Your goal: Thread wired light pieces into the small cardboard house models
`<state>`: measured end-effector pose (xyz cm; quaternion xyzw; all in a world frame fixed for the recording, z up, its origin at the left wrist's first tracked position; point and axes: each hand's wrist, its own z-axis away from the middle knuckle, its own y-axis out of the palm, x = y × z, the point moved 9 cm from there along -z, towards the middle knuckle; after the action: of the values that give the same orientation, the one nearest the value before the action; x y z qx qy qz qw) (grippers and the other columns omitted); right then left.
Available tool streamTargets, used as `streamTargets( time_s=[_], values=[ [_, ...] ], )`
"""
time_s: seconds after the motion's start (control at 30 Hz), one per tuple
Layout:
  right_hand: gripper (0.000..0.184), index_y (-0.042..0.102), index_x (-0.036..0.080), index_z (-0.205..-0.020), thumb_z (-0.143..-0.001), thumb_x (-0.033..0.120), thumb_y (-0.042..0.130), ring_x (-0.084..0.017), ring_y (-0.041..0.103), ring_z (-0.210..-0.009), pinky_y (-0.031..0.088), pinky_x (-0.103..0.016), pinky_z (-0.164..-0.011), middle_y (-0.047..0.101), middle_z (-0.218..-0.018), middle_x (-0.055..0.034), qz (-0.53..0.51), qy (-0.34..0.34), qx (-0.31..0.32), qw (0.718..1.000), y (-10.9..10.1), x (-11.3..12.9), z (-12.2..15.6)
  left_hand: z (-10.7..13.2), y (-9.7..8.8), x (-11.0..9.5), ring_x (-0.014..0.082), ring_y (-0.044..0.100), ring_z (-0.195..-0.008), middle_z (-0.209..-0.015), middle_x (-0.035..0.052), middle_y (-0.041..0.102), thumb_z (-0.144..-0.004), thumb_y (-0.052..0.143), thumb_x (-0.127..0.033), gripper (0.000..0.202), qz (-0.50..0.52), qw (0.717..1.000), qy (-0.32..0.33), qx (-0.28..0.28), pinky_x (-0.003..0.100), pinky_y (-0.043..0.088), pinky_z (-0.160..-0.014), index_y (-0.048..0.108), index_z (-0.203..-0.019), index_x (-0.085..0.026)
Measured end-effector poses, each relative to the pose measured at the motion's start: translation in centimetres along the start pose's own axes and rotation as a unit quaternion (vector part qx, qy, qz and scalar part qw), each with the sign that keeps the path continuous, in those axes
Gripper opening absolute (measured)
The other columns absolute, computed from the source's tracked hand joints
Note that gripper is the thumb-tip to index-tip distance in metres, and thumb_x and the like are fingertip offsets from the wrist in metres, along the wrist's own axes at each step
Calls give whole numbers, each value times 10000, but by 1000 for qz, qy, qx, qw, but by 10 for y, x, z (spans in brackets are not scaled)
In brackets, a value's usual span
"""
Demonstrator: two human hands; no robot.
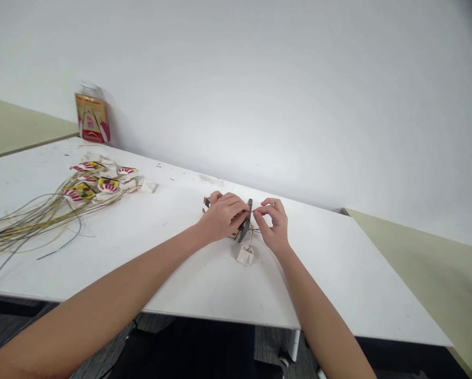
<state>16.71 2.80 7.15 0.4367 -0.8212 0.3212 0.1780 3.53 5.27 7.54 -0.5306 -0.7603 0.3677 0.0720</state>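
Observation:
My left hand (224, 216) is closed over a small block-like part (244, 227) with a dark grey side, pressing it onto the white table (180, 284). Just to its right, my right hand (273, 223) pinches a thin wire (255, 230) that comes out of that part, thumb and forefinger together. A small white plastic piece (245, 256) lies on the table just in front of both hands, joined to the part by a fine strand.
At the left lies a heap of similar pieces with red and yellow labels (101, 181), and a bundle of long thin wires (30, 221) trails off the left edge. A red and gold bottle (91, 113) stands against the white wall at the back left.

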Motion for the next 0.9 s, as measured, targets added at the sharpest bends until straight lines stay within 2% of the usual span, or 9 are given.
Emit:
streamTargets(
  time_s=[0.37, 0.57, 0.63, 0.7, 0.8, 0.9],
  values=[
    [95, 645, 222, -773, -841, 270, 600, -187, 561, -914, 503, -355, -736, 546, -927, -61, 11, 4, -7, 1000, -1, -4, 1, -1, 1, -2, 162, 581, -855, -835, -3, 686, -954, 438, -226, 196, 1, 1000, 0, 10, 381, 241, -736, 604, -852, -204],
    [108, 639, 218, -816, -844, 315, 601, -149, 542, -832, 502, -321, -701, 497, -951, -50, -52, 62, -64, 995, -9, -19, 1, 0, -6, -2, 159, 588, -893, -998, 25, 662, -918, 458, -183, 171, -11, 1000, 2, -28, 373, 255, -749, 586, -1024, -226],
    [130, 610, 208, -779, -840, 323, 602, -133, 526, -789, 494, -303, -681, 484, -915, -34, -96, 97, -101, 986, -15, -27, 1, 2, -7, -7, 163, 586, -897, -1003, 27, 645, -874, 470, -141, 212, -15, 999, 32, -32, 375, 259, -756, 577, -1032, -232],
    [157, 571, 202, -751, -829, 333, 605, -107, 512, -720, 490, -288, -657, 478, -894, -15, -149, 141, -138, 969, -20, -36, 3, 5, -4, -19, 181, 579, -932, -991, 22, 634, -795, 489, -93, 267, -23, 996, 90, -12, 384, 262, -772, 587, -997, -238],
    [200, 533, 198, -752, -795, 373, 619, -79, 508, -654, 497, -265, -611, 490, -903, 0, -219, 220, -195, 930, -26, -55, 9, 13, 8, -40, 233, 541, -1048, -1056, 35, 621, -679, 514, -69, 314, -45, 980, 188, 52, 402, 269, -806, 614, -922, -242],
    [233, 528, 197, -758, -760, 405, 632, -82, 528, -650, 504, -246, -575, 503, -887, 0, -247, 286, -239, 894, -31, -72, 16, 20, 20, -54, 274, 475, -1160, -1188, 43, 593, -673, 553, -89, 254, -74, 963, 238, 105, 428, 260, -863, 637, -855, -244]
  ],
)
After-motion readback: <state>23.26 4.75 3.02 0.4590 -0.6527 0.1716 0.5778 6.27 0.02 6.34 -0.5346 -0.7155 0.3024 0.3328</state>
